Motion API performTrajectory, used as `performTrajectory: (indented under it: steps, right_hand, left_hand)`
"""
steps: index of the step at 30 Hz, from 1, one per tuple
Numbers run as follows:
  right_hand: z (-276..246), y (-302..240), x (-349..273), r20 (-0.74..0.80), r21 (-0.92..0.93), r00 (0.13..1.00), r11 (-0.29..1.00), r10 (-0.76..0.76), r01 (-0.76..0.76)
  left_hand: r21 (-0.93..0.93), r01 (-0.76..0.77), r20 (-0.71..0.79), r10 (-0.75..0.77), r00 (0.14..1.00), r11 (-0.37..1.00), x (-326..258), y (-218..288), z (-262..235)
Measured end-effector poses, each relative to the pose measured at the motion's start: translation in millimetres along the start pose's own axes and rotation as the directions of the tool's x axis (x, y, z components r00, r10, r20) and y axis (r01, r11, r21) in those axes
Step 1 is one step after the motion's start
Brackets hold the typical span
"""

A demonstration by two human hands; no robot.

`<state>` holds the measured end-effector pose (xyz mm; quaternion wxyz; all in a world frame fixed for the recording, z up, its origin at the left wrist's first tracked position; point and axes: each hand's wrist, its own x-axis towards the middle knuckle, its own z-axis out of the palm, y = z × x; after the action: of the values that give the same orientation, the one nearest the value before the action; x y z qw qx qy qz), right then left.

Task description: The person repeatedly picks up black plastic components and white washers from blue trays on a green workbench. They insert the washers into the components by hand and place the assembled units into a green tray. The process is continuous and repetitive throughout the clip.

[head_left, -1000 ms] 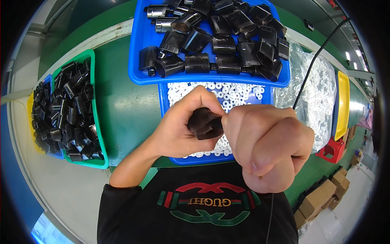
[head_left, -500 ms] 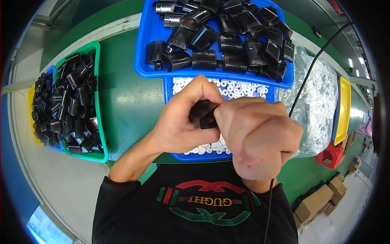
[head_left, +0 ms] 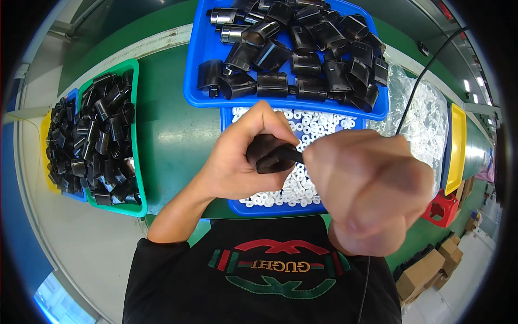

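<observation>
My left hand [head_left: 237, 159] is wrapped round a black hollow plastic housing [head_left: 264, 154], its open end turned up and to the right. My right hand [head_left: 372, 189], slightly blurred, is closed in a fist just right of it. A short black rod-like piece [head_left: 293, 154] spans from the housing into the right fist; its other end is hidden by the fingers. Below both hands lies a blue tray [head_left: 259, 209] of small white plastic rings [head_left: 305, 191].
Ahead, a larger blue tray [head_left: 191, 89] holds many black housings. At left stand a green bin [head_left: 141, 183] and a blue one, full of black parts. At right lie a clear plastic bag [head_left: 418, 108] of white pieces and a yellow tray [head_left: 457, 146]. A black cable [head_left: 423, 70] crosses there.
My right hand has drawn away from the left, to the right and slightly down, exposing the black rod-like piece between them. My left hand keeps its hold on the housing.
</observation>
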<state>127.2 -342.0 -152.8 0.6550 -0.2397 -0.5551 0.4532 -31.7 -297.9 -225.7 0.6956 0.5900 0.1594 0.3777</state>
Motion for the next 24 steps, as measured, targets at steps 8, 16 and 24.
performTrajectory:
  steps: [8,16,24]
  right_hand:
    - [5.6,15.9,-2.8,-0.014,0.010,1.000,1.000,0.026,-0.026]
    - [-1.3,16.8,-1.4,0.126,-0.017,0.992,1.000,-0.014,0.016]
    - [1.8,29.7,-3.6,0.120,0.025,0.984,0.991,-0.134,0.132]
  left_hand:
    - [-0.066,0.013,0.034,-0.010,0.999,0.998,-2.8,-3.5,-4.6]
    - [-0.030,-0.034,0.031,0.035,0.999,0.999,-3.3,-4.0,-3.6]
    - [0.115,-0.138,0.005,0.138,0.990,0.984,-0.1,-1.2,-3.7]
